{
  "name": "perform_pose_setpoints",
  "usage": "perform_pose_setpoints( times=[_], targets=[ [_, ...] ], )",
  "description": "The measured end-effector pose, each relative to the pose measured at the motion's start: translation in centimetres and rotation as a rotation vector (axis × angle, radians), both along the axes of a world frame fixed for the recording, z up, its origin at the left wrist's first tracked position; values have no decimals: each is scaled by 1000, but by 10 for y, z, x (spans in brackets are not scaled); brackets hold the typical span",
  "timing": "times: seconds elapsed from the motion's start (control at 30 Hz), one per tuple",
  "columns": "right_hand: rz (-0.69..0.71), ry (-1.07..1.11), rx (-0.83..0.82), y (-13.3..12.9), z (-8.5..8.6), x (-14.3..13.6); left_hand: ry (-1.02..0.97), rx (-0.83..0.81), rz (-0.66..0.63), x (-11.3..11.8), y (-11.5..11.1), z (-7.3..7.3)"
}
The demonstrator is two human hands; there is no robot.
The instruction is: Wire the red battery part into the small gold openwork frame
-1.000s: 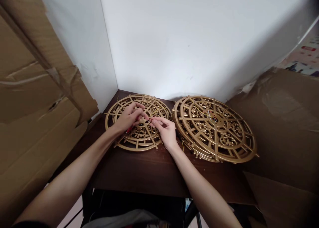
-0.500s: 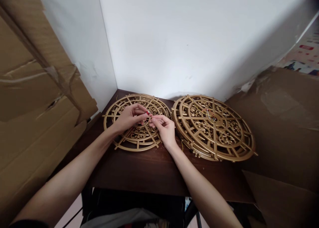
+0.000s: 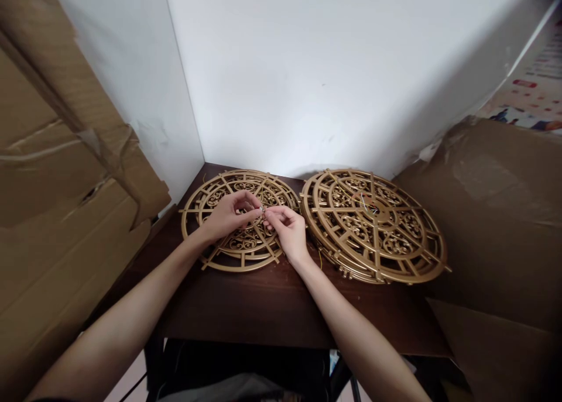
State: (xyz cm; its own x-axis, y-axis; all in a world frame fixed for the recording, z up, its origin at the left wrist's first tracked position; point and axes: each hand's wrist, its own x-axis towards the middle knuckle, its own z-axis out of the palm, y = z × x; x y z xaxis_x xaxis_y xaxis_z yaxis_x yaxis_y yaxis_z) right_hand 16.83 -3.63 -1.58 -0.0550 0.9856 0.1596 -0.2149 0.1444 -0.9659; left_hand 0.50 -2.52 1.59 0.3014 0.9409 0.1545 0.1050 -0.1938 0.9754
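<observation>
My left hand [image 3: 233,213] is closed in a pinch above a gold openwork disc [image 3: 240,267]. At its fingertips shows a tiny pale thing [image 3: 261,209], too small to name. My right hand [image 3: 288,225] is also pinched, its fingertips meeting the left ones at this thing; what they grip is hidden. The disc lies flat on the dark brown table [image 3: 246,308], with scrollwork inside its rings, and both hands cover part of its middle.
A stack of similar gold discs [image 3: 377,261] stands to the right, with thin wires [image 3: 364,202] at the top disc's centre. Cardboard sheets [image 3: 65,215] rise at the left and more cardboard [image 3: 496,215] at the right. A white wall [image 3: 298,86] closes off the back.
My fingertips have come closer together, the right ones now against the left. The small red part seen at my left fingertips no longer shows. The view has shifted slightly.
</observation>
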Motion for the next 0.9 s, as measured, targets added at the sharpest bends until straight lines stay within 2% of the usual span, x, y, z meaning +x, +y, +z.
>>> perform_pose_setpoints(
  times=[0.63,0.9],
  targets=[
    [26,-22,18,-2,-1,0,83,109,-7,-2,0,-1],
    [39,5,47,-5,0,-2,45,72,-36,-2,-2,0]
  ],
)
